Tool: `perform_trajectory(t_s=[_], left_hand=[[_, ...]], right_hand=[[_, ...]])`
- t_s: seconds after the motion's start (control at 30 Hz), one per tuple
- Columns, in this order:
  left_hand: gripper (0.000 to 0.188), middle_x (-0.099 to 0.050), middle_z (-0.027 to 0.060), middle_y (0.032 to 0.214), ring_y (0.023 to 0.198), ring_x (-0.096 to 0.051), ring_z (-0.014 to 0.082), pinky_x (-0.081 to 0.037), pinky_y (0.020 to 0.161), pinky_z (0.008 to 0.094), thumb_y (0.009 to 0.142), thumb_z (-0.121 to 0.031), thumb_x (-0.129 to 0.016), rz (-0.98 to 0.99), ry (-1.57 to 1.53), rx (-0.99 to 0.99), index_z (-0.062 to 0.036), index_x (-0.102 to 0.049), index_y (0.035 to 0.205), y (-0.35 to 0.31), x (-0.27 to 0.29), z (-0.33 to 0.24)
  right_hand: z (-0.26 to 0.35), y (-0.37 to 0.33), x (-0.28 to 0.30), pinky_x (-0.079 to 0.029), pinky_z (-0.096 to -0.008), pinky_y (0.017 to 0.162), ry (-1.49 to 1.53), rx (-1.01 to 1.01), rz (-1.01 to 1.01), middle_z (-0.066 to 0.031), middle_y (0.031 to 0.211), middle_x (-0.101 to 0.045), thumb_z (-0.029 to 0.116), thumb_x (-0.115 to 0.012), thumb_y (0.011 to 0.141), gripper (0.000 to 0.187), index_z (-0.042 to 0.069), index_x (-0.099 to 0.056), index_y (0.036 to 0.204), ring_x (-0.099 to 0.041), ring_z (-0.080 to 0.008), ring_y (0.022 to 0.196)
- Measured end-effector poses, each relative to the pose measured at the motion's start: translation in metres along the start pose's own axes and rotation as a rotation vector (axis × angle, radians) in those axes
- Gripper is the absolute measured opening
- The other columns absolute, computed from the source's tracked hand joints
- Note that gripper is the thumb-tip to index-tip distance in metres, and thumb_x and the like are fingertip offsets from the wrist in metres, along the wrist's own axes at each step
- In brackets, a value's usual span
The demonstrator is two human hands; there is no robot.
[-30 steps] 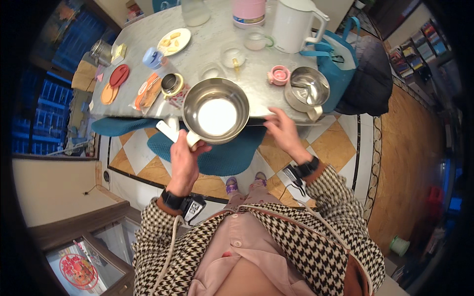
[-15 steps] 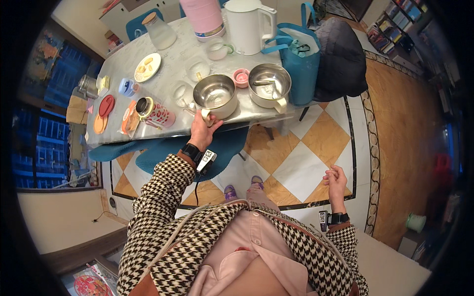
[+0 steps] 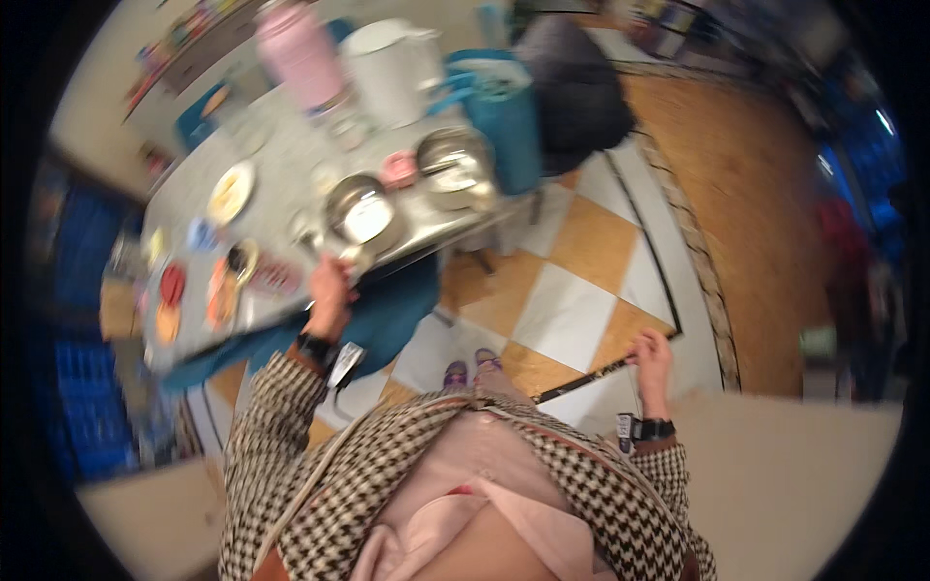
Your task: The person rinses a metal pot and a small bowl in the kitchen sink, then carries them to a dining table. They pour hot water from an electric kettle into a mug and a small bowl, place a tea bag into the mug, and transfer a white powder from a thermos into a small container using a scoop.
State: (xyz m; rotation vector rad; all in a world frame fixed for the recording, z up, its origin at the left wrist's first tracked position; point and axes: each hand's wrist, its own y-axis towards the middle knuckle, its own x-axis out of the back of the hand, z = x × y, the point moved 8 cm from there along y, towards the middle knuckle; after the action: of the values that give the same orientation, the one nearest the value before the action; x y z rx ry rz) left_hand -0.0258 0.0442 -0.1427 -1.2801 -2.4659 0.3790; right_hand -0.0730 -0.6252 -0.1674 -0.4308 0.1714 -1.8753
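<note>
A shiny steel bowl (image 3: 341,205) with a pale handle stands near the front edge of the table. My left hand (image 3: 330,290) is at its handle, the fingers closed about it, though motion smears them. To its right is a second steel bowl (image 3: 426,155), with what look like utensils inside. A small pink container (image 3: 398,168) sits between the two bowls. Low on the right, away from the table, hangs my right hand (image 3: 653,360), empty, its fingers loosely bent and apart. Each wrist wears a dark band with a small device.
On the table (image 3: 194,266) stand a pink flask (image 3: 298,56), a white jug (image 3: 386,73), a teal bag (image 3: 509,126), a plate of food (image 3: 232,192) and a patterned bottle (image 3: 274,276). A teal chair (image 3: 397,305) is tucked under the front edge. A dark coat (image 3: 572,92) hangs behind the bag.
The whole view has swung, so the table and its things appear shifted left and tilted, and the picture is blurred. My left hand stays at the bowl's handle; my right hand remains low and empty.
</note>
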Motion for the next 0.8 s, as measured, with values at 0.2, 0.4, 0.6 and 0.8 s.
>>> perform_trajectory(t_s=[0.2,0.4,0.6,0.8], left_hand=[[0.044,-0.031,-0.0062,0.062,0.050,-0.031,0.0087,-0.028,0.046,0.0243,0.102,-0.055,-0.048,0.486,-0.455,0.282,-0.0209,-0.044,0.075,0.017,-0.115,-0.039],[0.047,-0.055,-0.0055,0.071,0.057,-0.047,0.0096,-0.041,0.052,0.0238,0.103,-0.053,-0.048,0.588,-0.580,0.414,-0.0122,-0.067,0.117,0.038,-0.159,-0.016],[0.053,-0.056,-0.0039,0.073,0.061,-0.048,0.0084,-0.043,0.055,0.0219,0.104,-0.049,-0.047,0.619,-0.554,0.316,-0.0070,-0.059,0.135,0.040,-0.179,-0.011],[0.050,-0.056,-0.0039,0.072,0.060,-0.048,0.0078,-0.043,0.053,0.0204,0.104,-0.047,-0.050,0.662,-0.530,0.323,-0.0080,-0.060,0.134,0.011,-0.192,-0.009]], right_hand=[[0.005,-0.022,0.080,-0.054,-0.0262,0.063,0.084,0.125,-0.124,-0.0046,0.094,-0.068,0.012,-0.060,0.099,0.021,0.003,-0.062,0.117,-0.065,-0.0113,0.075],[0.111,-0.137,0.273,-0.053,-0.0362,0.068,-0.539,0.344,-0.827,-0.0184,0.083,-0.067,0.013,-0.062,0.094,0.017,0.003,-0.064,0.108,-0.066,-0.0275,0.073],[0.228,-0.280,0.418,-0.052,-0.0488,0.086,-1.259,0.216,-1.301,-0.0185,0.102,-0.069,0.013,-0.059,0.090,0.028,0.004,-0.061,0.116,-0.066,-0.0380,0.097],[0.280,-0.352,0.477,-0.034,-0.0580,0.106,-2.032,-0.355,-1.450,-0.0070,0.119,-0.061,0.012,-0.066,0.086,0.033,0.011,-0.063,0.119,-0.050,-0.0253,0.126]])
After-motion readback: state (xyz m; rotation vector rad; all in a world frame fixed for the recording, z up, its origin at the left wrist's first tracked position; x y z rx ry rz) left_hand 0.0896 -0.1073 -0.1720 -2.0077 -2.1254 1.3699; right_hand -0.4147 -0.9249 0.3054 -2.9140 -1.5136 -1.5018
